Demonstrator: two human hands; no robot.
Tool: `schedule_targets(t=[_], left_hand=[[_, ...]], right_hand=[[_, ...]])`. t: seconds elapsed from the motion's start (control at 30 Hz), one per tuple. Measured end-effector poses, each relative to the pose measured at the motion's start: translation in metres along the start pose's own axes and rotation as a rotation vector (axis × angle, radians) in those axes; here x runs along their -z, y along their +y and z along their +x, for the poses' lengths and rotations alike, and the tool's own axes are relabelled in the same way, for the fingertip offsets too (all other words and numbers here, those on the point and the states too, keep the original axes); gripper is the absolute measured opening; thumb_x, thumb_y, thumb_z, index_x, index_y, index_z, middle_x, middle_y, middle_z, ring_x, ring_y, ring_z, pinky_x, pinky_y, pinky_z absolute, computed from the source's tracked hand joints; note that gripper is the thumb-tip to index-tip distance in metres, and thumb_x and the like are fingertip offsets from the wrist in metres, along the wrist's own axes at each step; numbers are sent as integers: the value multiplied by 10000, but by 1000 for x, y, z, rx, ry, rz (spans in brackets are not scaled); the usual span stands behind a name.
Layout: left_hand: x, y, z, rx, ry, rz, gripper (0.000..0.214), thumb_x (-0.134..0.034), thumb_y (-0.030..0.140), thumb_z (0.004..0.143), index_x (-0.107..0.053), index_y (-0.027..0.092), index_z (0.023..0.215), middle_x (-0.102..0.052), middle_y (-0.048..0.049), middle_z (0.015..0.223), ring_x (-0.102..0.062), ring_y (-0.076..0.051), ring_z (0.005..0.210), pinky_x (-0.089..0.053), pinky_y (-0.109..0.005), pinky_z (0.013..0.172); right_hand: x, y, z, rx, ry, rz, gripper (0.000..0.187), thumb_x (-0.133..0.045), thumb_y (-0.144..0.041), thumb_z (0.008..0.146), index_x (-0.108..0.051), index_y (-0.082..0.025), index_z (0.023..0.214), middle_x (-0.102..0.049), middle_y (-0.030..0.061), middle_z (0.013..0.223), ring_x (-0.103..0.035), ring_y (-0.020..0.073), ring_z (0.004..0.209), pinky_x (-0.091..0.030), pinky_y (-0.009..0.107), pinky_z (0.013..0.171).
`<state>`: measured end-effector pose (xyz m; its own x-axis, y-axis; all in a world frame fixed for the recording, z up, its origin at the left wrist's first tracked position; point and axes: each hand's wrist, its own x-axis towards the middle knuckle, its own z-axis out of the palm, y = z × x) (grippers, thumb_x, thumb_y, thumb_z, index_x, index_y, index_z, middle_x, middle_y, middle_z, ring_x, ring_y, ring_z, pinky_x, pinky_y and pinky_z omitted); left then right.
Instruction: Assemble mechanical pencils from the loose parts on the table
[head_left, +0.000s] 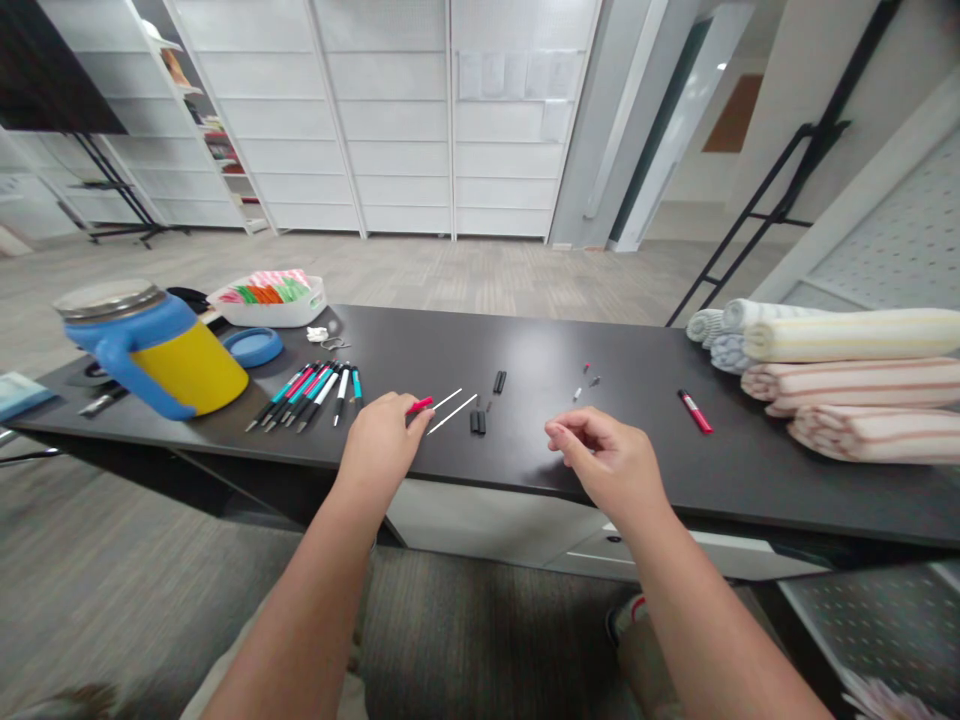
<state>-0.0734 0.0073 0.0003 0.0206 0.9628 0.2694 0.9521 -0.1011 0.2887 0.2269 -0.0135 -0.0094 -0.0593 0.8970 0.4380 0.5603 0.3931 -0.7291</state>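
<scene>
Head view, looking down at a dark bench (525,345) with both bare hands over its near edge. The left hand (382,440) is closed around a red pen part (421,405), whose tip sticks out past the fingers to the right. Just beside that tip lie two thin white rods (451,413), slanted and nearly parallel. A pair of black caps (478,422) sits just right of the rods, and another pair (499,381) lies farther back.

The right hand (609,462) hovers near the front edge, thumb and fingertips drawn together; whether they pinch anything cannot be told. A few tiny parts (586,384) are scattered beyond it, and a whole red pen (695,411) lies to its right, apart.

Bare benchtop lies between the hands and behind the caps. Left of the left hand, a fanned row of pens (311,392) lies close by, with a blue and yellow jug (161,355), a blue lid (253,346) and a white tray (271,300) beyond. Rolled towels (847,385) fill the right end.
</scene>
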Motion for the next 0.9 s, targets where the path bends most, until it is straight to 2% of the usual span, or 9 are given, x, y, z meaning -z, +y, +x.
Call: schedule_targets(t=[0.17, 0.27, 0.33, 0.43, 0.5, 0.6, 0.67, 0.77, 0.9], left_hand=[[-1, 4, 2, 11, -9, 113, 245, -541, 334, 1032, -708, 173, 950, -721, -117, 969, -685, -279, 925, -472, -343, 796], [-3, 4, 5, 27, 13, 82, 253, -513, 327, 1047, -687, 168, 957, -711, -127, 979, -680, -287, 929, -470, -350, 791], [-3, 8, 4, -9, 36, -8, 246, -506, 328, 1053, -678, 171, 974, -701, -116, 976, -669, -278, 926, -467, -349, 788], [-2, 27, -4, -148, 32, -195, 222, -513, 327, 1058, -660, 184, 975, -679, -85, 958, -646, -246, 895, -461, -337, 779], [-2, 45, -13, -251, 4, -301, 212, -515, 323, 1063, -645, 192, 961, -664, -68, 944, -632, -225, 880, -458, -324, 772], [-4, 67, -25, -349, -28, -408, 189, -516, 314, 1067, -637, 203, 974, -651, -48, 921, -615, -202, 844, -452, -312, 748], [-6, 73, -29, -348, -35, -455, 208, -516, 332, 1069, -625, 205, 945, -630, -33, 874, -596, -191, 803, -443, -306, 721], [-7, 71, -30, -328, -33, -549, 256, -461, 370, 1094, -619, 202, 984, -625, -31, 887, -590, -182, 815, -450, -302, 743], [-8, 60, -27, -356, -7, -638, 289, -355, 333, 1128, -614, 202, 1124, -653, -62, 1059, -613, -188, 990, -463, -312, 893]], right_hand=[[0, -4, 2, 40, -16, -33, 327, -643, -501, 979, -752, -238, 818, -739, -8, 679, -642, 149, 554, -492, 261, 587], [-2, -3, 2, 115, -46, -80, 262, -640, -450, 989, -765, -246, 880, -765, 4, 747, -681, 162, 620, -518, 261, 615], [-6, -3, 0, 200, -65, -147, 219, -621, -404, 1011, -776, -252, 1035, -792, 22, 865, -710, 168, 695, -542, 265, 676], [-14, -6, -4, 350, -89, -294, 341, -554, -352, 1064, -682, -266, 1368, -795, 45, 997, -726, 171, 784, -541, 270, 725], [-18, -10, -8, 421, -95, -390, 394, -518, -329, 1087, -619, -271, 1464, -792, 53, 1013, -733, 177, 821, -525, 272, 721], [-21, -15, -12, 467, -65, -480, 336, -509, -314, 1097, -687, -255, 1376, -791, 62, 960, -731, 185, 816, -507, 282, 731], [-19, -16, -13, 473, -47, -504, 293, -529, -320, 1091, -736, -242, 1283, -785, 65, 903, -724, 190, 789, -499, 292, 736], [-12, -14, -12, 439, -23, -519, 258, -553, -343, 1082, -766, -238, 1184, -778, 62, 851, -717, 191, 762, -487, 293, 722], [0, -21, -8, 319, 92, -395, 249, -552, -367, 1079, -761, -236, 1046, -778, 52, 882, -708, 182, 768, -497, 291, 723]])
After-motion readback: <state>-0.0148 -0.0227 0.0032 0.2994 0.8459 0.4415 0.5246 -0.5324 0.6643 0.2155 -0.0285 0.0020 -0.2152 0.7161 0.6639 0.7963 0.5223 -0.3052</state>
